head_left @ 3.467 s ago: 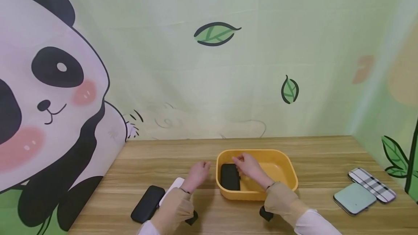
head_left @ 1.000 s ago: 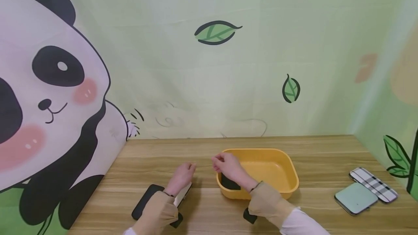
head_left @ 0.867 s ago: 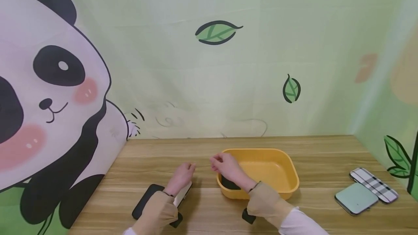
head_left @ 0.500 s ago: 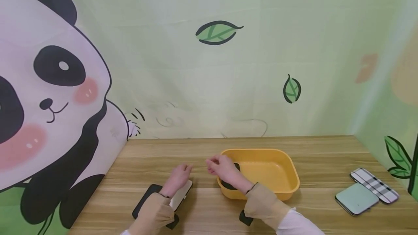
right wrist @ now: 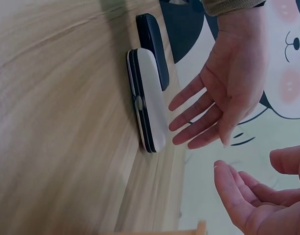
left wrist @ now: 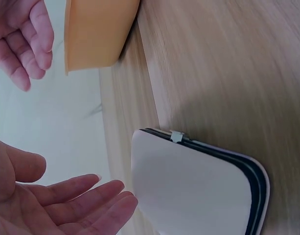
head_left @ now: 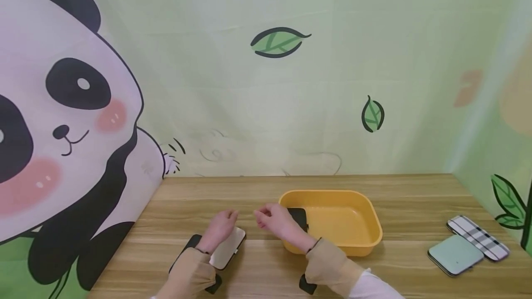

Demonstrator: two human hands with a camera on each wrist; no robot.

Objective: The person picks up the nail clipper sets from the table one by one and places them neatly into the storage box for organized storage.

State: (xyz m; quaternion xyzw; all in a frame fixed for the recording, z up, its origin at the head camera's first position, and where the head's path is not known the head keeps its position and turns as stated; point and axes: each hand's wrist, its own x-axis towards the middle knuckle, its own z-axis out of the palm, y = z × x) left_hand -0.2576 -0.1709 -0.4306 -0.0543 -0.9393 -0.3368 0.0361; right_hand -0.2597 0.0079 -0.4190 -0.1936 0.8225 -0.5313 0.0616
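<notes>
In the head view my left hand [head_left: 220,229] hovers over a cream-white flat case [head_left: 227,250]. That case has rounded corners, dark edging and a small metal clasp, plain in the left wrist view. Its near left part hides behind my forearm. My right hand [head_left: 279,221] hangs at the left rim of a yellow plastic tub [head_left: 353,249]. A black case [head_left: 297,216] lies inside the tub at its left end, partly covered by that hand. Both wrist views show the left hand [right wrist: 233,78] and right hand [left wrist: 25,41] with relaxed fingers, palms empty.
Another black case [head_left: 189,246] lies left of the white one, mostly behind my left arm. On the right side of the wooden table [head_left: 399,206] a pale green case [head_left: 455,254] touches a plaid case [head_left: 478,236]. A panda-print backdrop [head_left: 232,105] stands behind.
My right hand, over the black case in the tub at first, has drifted left past the rim. The left hand has also shifted left, uncovering more of the white case.
</notes>
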